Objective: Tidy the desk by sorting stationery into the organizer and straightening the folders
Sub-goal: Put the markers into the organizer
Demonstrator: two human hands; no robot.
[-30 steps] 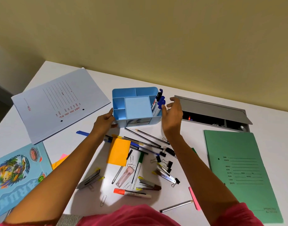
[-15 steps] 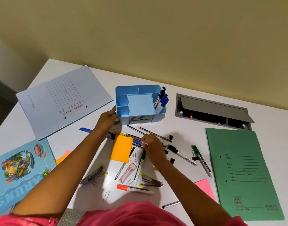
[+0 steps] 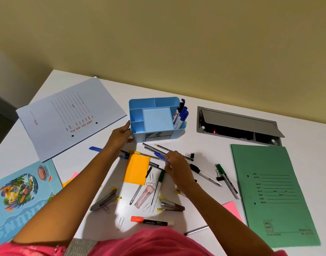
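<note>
"Blue was the pen (image 3: pixel 159 156) the right hand (image 3: pixel 177 168) had between its fingertips, wasn't it?"

"It was. The fingers were curled over it and pinched it near one end, low over the desk (image 3: pixel 214 150), just in front of the organizer (image 3: pixel 142 104). Whether it rested on the desk or was clear of it, the view did not tell."

"And the left hand (image 3: pixel 121 135)?"

"It gripped the organizer's near left corner, fingers bent round the wall, probably to steady it."

"How would the pen have handled?"

"Light and stiff, with a smooth, rather slippery barrel. A pinch at mid-barrel would have balanced it best; held by one end it could swing. It lay among thin pencils (image 3: pixel 149 146), so the fingers had to take it alone."

"Where would it have gone?"

"Likely the tall right-hand slot, where markers (image 3: pixel 181 115) stood upright."

"And farther out?"

"An orange pad (image 3: pixel 137 169) just left of the hand; paper clips (image 3: pixel 151 179) and two staplers (image 3: pixel 105 200) nearer the person; a white folder (image 3: pixel 66 115) askew at the far left, a green folder (image 3: pixel 274 191) at the right, a printed blue folder (image 3: pixel 20 196) at the near left."
</note>
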